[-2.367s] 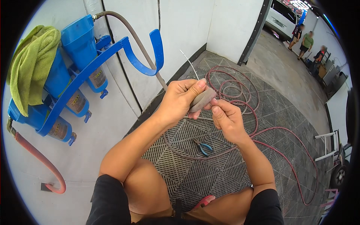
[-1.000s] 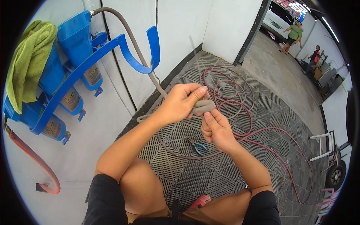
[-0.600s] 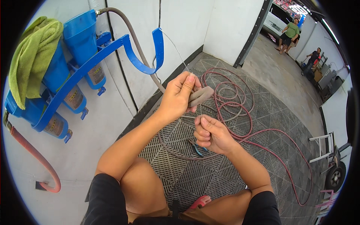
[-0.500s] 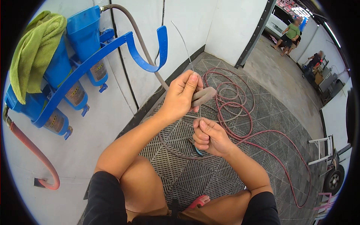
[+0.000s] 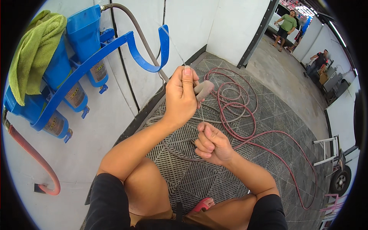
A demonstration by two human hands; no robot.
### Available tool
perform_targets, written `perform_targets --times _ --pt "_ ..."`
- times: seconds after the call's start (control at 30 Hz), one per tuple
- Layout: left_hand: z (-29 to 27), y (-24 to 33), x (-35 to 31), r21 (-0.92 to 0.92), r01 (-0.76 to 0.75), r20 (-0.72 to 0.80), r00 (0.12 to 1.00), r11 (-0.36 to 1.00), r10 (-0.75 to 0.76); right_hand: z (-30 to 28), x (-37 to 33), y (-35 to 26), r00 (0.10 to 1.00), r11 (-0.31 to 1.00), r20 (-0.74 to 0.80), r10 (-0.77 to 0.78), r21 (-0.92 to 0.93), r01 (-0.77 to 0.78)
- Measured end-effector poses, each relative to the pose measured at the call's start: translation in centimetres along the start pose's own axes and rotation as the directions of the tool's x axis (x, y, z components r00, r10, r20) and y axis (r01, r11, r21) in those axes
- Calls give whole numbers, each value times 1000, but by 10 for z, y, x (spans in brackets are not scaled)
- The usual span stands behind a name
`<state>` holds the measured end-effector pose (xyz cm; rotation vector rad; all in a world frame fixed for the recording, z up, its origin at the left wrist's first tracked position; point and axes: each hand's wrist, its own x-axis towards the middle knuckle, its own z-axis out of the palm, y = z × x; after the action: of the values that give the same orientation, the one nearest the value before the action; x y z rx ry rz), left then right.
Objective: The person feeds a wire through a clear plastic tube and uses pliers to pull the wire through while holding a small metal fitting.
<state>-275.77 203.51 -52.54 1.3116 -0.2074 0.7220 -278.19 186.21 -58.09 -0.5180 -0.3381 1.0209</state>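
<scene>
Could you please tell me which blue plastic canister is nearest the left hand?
The rightmost blue plastic canister, nearest the left hand; only it bears the brown flexible hose.

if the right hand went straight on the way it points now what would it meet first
Probably the lower part of the left hand, up and left of the right hand in the picture; depth is unclear, so it might pass below.

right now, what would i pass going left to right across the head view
Green towel → rightmost blue filter → curved blue hook → curved grey piece in the left grip → person in green shirt → wheel.
</scene>
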Motion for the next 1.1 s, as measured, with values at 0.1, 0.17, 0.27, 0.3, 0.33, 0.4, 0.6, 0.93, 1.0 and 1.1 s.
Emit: perform_targets --times 0.1,0.17,0.27,0.3,0.33,0.4,0.6,0.93,1.0,1.1 --pt "3 5 -1 51 2 -28 1000 999 -1 -4 2 -4 995 914 -4 -100 -395 91" --pt "5 13 -1 63 12 -30 1000 998 -11 -5 1 -5 992 860 -11 -123 -499 102" --pt "7 21 1 49 36 50 998 998 -39 -8 -2 -9 988 724 31 -152 -677 133" --pt "8 24 1 53 35 52 998 998 -38 -11 -3 -10 987 651 77 -144 -744 153" --pt "9 26 2 49 81 48 995 996 -83 -13 -4 -13 986 652 80 -145 -742 156" --pt "9 27 2 50 125 46 991 991 -127 -17 -5 -19 994 684 59 -94 -721 108" --pt "0 20 -1 40 27 209 977 999 -35 -24 -7 -21 955 973 213 206 -151 -176" --pt "14 27 3 -162 -194 53 977 968 205 -3 -7 -2 990 989 143 -12 -146 33" --pt "11 31 0 -178 -155 19 987 972 161 0 -8 -6 991 945 126 -36 -319 75" --pt "10 33 -1 -129 -103 -47 994 986 98 2 -8 -7 990 873 124 -61 -475 113"
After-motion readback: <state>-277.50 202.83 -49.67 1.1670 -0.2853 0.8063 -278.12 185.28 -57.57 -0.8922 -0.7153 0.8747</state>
